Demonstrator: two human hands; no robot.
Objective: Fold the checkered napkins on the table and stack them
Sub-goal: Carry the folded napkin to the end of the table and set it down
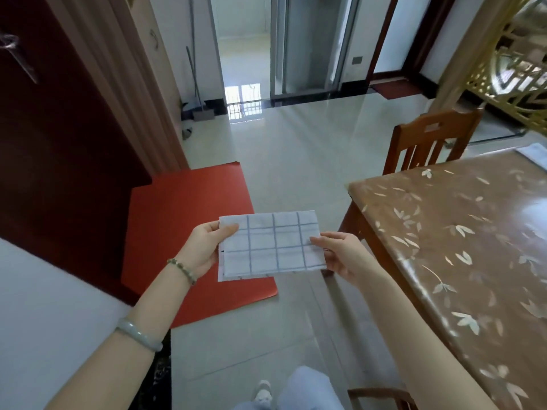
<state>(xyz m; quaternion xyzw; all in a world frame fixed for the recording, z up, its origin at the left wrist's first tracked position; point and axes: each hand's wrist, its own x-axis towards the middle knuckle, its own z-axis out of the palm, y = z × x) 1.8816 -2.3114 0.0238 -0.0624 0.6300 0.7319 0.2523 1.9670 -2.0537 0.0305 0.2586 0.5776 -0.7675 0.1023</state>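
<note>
A white napkin with blue check lines point(270, 245) is folded into a rectangle and held in the air over the floor, left of the table. My left hand point(204, 247) pinches its left edge, thumb on top. My right hand point(340, 254) grips its right edge. The napkin's layers show at the bottom left corner. The brown leaf-patterned table point(461, 232) lies to the right. A pale sheet-like edge point(535, 150) shows at the table's far right corner; I cannot tell what it is.
A wooden chair point(429, 140) stands at the table's far end, and another chair's back point(381, 396) is near my right elbow. A red mat point(183, 217) lies on the tiled floor before a dark red door point(59, 128). My legs and a shoe point(263, 395) are below.
</note>
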